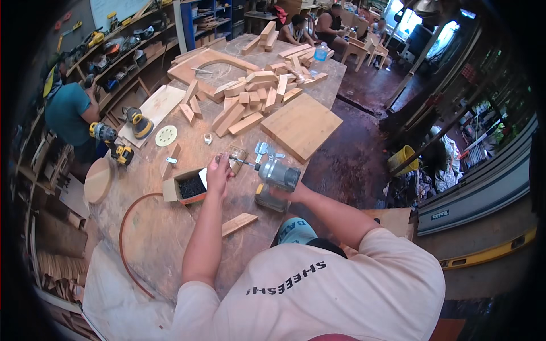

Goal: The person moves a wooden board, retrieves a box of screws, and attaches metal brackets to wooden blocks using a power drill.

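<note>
My right hand (282, 193) grips a grey cordless drill (277, 176) lying level, its bit pointing left. My left hand (219, 173) steadies a small wooden piece (236, 155) on the workbench (170, 227), with fingers pinched near the bit's tip, perhaps on a screw too small to make out. Just left of that hand sits an open cardboard box of dark screws (189, 186).
Wooden blocks (250, 99), a square board (301, 125), a curved wooden frame (210, 62), a sander (138, 122), a sanding disc (166, 136) and a yellow drill (111, 142) lie on the bench. A person in teal (68, 113) is at left; others sit at the far end.
</note>
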Demonstrator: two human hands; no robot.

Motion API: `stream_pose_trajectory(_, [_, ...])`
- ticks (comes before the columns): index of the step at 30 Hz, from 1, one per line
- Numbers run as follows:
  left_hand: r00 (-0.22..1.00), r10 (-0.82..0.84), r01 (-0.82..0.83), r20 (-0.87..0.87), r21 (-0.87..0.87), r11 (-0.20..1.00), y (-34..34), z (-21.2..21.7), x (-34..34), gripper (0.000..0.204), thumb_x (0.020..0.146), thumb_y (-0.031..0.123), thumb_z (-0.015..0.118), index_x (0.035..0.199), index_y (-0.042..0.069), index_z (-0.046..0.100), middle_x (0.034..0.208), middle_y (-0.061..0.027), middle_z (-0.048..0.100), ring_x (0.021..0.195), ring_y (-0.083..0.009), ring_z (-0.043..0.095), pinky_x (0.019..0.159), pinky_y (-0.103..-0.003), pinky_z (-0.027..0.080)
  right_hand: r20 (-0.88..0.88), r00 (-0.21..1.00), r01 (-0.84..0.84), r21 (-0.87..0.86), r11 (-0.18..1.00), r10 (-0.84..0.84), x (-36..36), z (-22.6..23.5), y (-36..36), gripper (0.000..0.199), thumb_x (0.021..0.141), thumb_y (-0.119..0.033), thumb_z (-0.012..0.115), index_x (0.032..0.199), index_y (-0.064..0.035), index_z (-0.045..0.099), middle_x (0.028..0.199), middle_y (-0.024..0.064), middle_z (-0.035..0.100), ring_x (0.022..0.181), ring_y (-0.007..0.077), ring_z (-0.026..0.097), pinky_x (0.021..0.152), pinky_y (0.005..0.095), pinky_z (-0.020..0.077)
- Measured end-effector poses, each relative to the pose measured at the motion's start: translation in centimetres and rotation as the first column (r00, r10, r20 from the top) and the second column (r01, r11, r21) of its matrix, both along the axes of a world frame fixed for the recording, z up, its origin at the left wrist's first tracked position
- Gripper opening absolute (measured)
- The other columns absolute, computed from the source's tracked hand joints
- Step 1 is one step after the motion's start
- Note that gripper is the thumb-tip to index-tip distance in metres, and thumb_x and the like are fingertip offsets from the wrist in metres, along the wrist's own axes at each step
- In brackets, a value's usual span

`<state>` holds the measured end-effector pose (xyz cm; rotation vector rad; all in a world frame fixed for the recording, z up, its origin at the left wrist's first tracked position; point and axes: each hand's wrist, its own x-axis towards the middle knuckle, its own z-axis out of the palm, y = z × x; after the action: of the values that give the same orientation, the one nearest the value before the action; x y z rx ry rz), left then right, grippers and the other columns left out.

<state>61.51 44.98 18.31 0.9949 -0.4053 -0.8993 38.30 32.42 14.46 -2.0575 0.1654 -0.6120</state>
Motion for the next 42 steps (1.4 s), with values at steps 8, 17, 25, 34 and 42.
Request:
stream_pose_trajectory(8, [0.986,0.061,-0.071,-0.157,-0.057,0.996,3.0,-3.5,1.8,0.024,0.095,0.016,0.046,0.114,0.002,0.049,0.075,-0.0001,0.046,0.060,-0.0085,0.042,0.058,-0.026,0.042,-0.217,0.976,0.024,0.173,0.985,0.014,-0.1,1.2,-0.3,0.031,0.081,-0.019,0.073,0.108,-0.0079,0.062,0.099,0.0068,0.065,0.093,0.0181,0.062,0.083,0.0345,0.0500])
stream_pose_trajectory(17, [0.958,0.131,-0.186,0.254,0.205,0.961,7.1,-0.5,0.7,0.040,0.092,0.004,0.045,0.131,-0.001,0.048,0.098,-0.0118,0.066,0.073,-0.0116,0.061,0.068,-0.026,0.054,-0.154,0.987,-0.048,-0.084,0.995,0.034,-0.6,3.9,3.3,0.031,0.081,-0.019,0.070,0.109,-0.0081,0.062,0.101,0.0103,0.065,0.093,0.0256,0.063,0.084,0.0380,0.0497])
stream_pose_trajectory(25, [0.912,0.078,-0.167,0.402,0.191,0.967,8.4,0.4,-0.5,0.037,0.094,0.006,0.047,0.130,0.001,0.049,0.096,-0.0096,0.068,0.071,-0.0091,0.060,0.065,-0.024,0.052,-0.256,0.965,-0.118,-0.211,0.970,0.061,-2.1,6.6,6.3,0.032,0.078,-0.018,0.070,0.109,-0.0090,0.062,0.098,0.0104,0.064,0.091,0.0272,0.062,0.083,0.0382,0.0494])
stream_pose_trajectory(34, [0.843,0.014,-0.168,0.537,0.239,0.957,8.1,1.7,-2.1,0.032,0.096,0.007,0.048,0.128,-0.002,0.052,0.092,-0.0081,0.067,0.070,-0.0092,0.061,0.066,-0.024,0.054,-0.327,0.945,-0.067,-0.159,0.985,0.011,-3.2,8.2,6.6,0.031,0.076,-0.017,0.072,0.105,-0.0072,0.063,0.097,0.0121,0.064,0.090,0.0272,0.062,0.082,0.0377,0.0492])
stream_pose_trajectory(42, [0.766,-0.063,-0.195,0.640,0.324,0.926,8.6,0.9,-3.6,0.041,0.095,0.003,0.046,0.137,0.004,0.046,0.097,-0.0104,0.067,0.076,-0.0129,0.063,0.066,-0.027,0.053,-0.322,0.947,-0.025,-0.028,0.999,0.014,-3.9,2.2,6.0,0.035,0.073,-0.023,0.071,0.102,-0.0049,0.062,0.094,0.0129,0.066,0.086,0.0243,0.065,0.081,0.0349,0.0526])
